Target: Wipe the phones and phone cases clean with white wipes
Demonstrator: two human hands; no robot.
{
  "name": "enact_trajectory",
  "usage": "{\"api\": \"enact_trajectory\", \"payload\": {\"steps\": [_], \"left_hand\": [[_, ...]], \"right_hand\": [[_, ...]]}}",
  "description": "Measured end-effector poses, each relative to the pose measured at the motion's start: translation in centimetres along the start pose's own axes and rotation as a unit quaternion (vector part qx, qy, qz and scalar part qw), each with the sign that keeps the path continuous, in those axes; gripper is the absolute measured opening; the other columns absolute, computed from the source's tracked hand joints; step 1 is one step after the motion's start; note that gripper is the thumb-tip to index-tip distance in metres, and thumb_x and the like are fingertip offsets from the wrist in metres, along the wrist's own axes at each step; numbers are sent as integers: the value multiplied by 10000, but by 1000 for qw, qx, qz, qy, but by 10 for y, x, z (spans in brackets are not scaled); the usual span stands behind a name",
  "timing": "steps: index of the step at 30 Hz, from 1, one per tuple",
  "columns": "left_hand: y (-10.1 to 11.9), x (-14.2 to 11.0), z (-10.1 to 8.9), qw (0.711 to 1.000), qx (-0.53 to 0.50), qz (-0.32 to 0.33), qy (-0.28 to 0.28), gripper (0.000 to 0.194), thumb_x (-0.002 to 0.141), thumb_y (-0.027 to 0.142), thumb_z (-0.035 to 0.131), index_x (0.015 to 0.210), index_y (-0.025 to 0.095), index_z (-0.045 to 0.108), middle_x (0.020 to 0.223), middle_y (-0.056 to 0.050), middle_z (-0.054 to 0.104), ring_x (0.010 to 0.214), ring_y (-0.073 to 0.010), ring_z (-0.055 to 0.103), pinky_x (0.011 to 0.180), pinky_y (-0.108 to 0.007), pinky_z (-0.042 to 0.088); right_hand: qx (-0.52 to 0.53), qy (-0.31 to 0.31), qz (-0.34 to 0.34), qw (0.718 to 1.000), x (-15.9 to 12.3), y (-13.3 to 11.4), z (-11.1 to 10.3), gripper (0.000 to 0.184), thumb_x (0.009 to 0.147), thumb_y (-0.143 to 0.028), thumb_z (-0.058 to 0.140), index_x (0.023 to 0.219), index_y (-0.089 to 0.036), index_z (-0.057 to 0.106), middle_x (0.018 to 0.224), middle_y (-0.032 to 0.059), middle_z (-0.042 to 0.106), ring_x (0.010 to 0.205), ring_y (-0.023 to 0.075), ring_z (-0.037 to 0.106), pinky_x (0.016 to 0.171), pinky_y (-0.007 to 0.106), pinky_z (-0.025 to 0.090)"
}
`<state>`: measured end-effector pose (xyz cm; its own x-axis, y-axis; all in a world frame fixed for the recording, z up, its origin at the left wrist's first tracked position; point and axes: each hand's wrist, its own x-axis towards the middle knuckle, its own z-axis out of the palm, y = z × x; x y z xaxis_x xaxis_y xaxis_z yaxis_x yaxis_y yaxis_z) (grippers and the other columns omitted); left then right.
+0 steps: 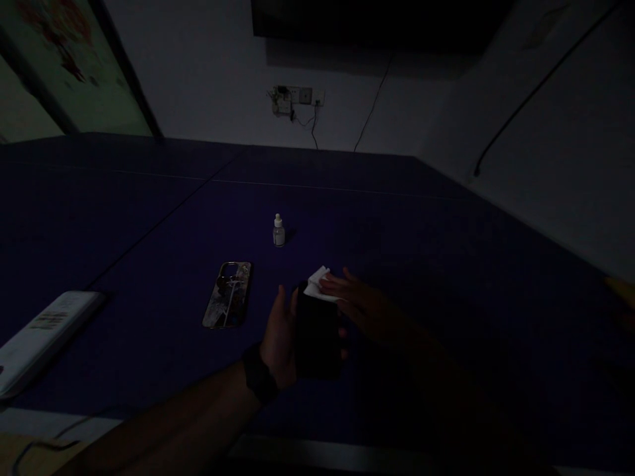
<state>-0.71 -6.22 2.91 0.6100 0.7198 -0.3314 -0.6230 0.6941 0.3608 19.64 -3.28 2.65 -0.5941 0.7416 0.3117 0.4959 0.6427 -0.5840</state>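
Note:
A dark phone lies across my left hand, whose fingers wrap around its edges, with fingertips showing on the right side. My right hand presses a white tissue flat against the top end of the phone. Left of the hands a phone case with a patterned back rests on the blue surface. Beyond it stands a small dropper bottle with a white cap and label, upright. The dim light hides detail on the phone's face.
A long white box lies at the left on the blue table. Wall sockets with plugged cables sit behind the table, below a dark screen. A cable runs at the lower left.

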Motion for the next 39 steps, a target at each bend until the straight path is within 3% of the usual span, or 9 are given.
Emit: {"api": "enact_trajectory", "payload": {"steps": [5,10,13,18,21,24,29,35,39], "left_hand": [[-1,4,-7,1000,-11,16,14,680,967,722,377,1481,283,456,1111,-129,695,810,-269,704,787,-501,561],[0,2,-6,1000,-3,18,-24,700,954,741,373,1432,252,521,1085,-150,700,802,-287,705,742,-487,566],[0,2,-2,999,2,32,11,680,988,701,328,1447,235,515,1097,-150,701,848,-288,709,798,-489,564],[1,1,1,999,-1,38,15,600,1011,652,322,1483,309,461,1207,-140,688,886,-283,717,842,-510,557],[2,0,1,999,14,25,13,652,980,713,336,1482,315,458,1150,-137,701,786,-270,713,802,-523,561],[2,1,1,999,22,28,40,703,969,729,343,1487,268,459,1117,-149,703,813,-287,718,803,-520,564],[3,1,-2,999,18,37,29,698,967,720,367,1516,292,414,1161,-159,693,849,-321,721,761,-549,568],[1,1,-4,1000,-2,12,-12,705,961,733,364,1460,256,504,1082,-148,701,807,-292,714,744,-496,573],[1,2,-2,999,-15,33,7,657,990,688,356,1472,259,486,1125,-140,702,842,-276,716,795,-478,568]], "right_hand": [[5,-47,-46,998,0,-5,-1,404,1020,-212,459,1368,-273,655,1428,59,651,1441,232,498,1276,567,236],[-19,20,-19,999,0,-7,-3,397,1010,-200,468,1344,-273,669,1425,60,650,1408,246,535,1268,583,252],[-16,-11,-44,999,4,-13,1,423,985,-157,478,1354,-256,661,1435,61,642,1444,239,491,1263,569,280],[8,18,-69,997,2,-14,2,389,978,-148,484,1253,-296,715,1249,19,760,1270,223,662,1278,581,222],[-36,64,-33,997,2,-12,3,404,996,-175,484,1343,-271,668,1366,65,694,1338,245,609,1285,600,156],[-40,16,-39,998,4,-15,7,445,994,-159,477,1399,-265,626,1443,78,634,1437,252,502,1277,614,174],[-13,17,-56,998,1,-11,4,391,981,-156,493,1282,-294,701,1292,35,740,1333,228,613,1294,600,89],[-64,32,-27,997,4,-7,7,473,998,-173,462,1443,-276,583,1482,77,600,1470,258,456,1273,628,166],[-45,13,-85,995,2,-10,7,441,986,-156,474,1370,-296,639,1341,50,713,1395,227,553,1280,594,191]]}}
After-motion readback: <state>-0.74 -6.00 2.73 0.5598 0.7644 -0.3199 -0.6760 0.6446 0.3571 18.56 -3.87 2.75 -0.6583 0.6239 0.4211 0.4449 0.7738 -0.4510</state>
